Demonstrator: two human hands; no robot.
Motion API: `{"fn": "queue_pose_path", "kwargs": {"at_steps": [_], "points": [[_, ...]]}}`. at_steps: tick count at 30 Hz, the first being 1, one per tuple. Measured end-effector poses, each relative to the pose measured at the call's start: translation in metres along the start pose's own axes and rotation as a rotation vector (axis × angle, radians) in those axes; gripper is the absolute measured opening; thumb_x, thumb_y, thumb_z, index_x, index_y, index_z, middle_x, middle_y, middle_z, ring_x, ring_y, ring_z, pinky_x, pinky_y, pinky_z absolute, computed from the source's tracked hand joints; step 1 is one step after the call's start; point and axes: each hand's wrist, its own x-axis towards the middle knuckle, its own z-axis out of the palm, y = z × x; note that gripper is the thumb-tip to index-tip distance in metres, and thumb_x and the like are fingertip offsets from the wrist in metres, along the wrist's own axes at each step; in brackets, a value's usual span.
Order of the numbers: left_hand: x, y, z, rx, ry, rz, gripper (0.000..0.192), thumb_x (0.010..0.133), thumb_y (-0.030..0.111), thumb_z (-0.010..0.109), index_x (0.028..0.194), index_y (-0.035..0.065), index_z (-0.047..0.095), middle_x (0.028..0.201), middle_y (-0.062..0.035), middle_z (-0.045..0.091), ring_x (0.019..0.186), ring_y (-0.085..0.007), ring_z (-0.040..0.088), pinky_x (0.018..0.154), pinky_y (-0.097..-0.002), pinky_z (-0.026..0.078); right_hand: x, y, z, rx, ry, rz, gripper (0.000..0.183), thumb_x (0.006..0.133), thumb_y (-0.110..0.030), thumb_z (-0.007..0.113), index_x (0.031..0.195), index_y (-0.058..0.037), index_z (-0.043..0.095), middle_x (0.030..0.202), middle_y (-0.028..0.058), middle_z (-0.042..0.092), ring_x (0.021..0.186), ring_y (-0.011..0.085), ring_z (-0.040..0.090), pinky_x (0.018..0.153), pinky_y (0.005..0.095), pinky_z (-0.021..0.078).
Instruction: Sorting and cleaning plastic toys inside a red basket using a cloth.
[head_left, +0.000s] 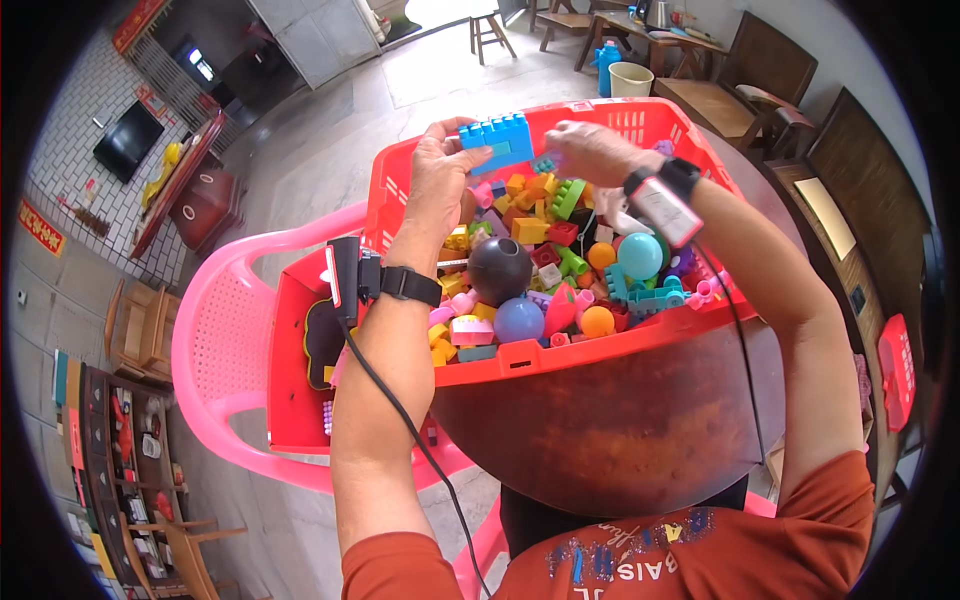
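My left hand (442, 169) holds a blue toy building block assembly (506, 139) by its left side, above the far part of a red plastic basket (457, 373). To the right of the blocks is my right hand (589, 152), blurred, with its fingers bent; a small teal piece (544, 163) shows by its fingertips, and whether it is gripped cannot be told. Below both hands the basket is full of mixed toys: a black ball (499, 268), a blue ball (519, 320), a teal ball (640, 256), orange balls (598, 322) and several coloured blocks.
The basket stands on a round dark wooden table (600, 420). At the left, a red box (292, 405) rests on a pink plastic chair (225, 330). Cables hang from devices strapped to both wrists. Wooden chairs (772, 64), a cream bucket (630, 79) and a blue flask (606, 67) stand beyond.
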Motion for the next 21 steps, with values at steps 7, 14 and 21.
{"fn": "queue_pose_path", "kwargs": {"at_steps": [7,14,21], "points": [[-0.006,-0.005,0.017,0.019,-0.108,-0.001,0.030,0.081,-0.004,0.057,0.110,0.0024,0.051,0.102,-0.0112,0.059,0.092,-0.0208,0.062,0.077,-0.0328,0.053,-0.063,0.018,-0.049,0.863,0.300,0.237,0.026,0.075,-0.023,0.070,0.095,-0.0062,0.066,0.086,0.0055,0.060,0.079,0.0123,0.056,0.067,0.0270,0.0445],[-0.023,0.004,0.042,0.171,-0.247,-0.065,0.035,0.082,0.004,0.058,0.116,-0.0009,0.050,0.103,-0.0103,0.061,0.091,-0.0184,0.062,0.078,-0.0305,0.053,-0.066,-0.013,-0.068,0.983,0.372,0.145,0.019,0.083,-0.019,0.065,0.097,-0.0071,0.063,0.076,-0.0053,0.057,0.064,0.0004,0.046,0.055,0.0181,0.0351],[-0.026,-0.001,0.054,0.198,-0.271,-0.039,0.037,0.085,0.006,0.059,0.120,-0.0020,0.049,0.106,-0.0105,0.060,0.094,-0.0178,0.061,0.081,-0.0317,0.053,-0.058,-0.010,-0.041,1.147,0.276,0.148,0.023,0.083,-0.023,0.066,0.094,-0.0031,0.063,0.084,0.0004,0.058,0.080,0.0074,0.052,0.070,0.0226,0.0411]]}}
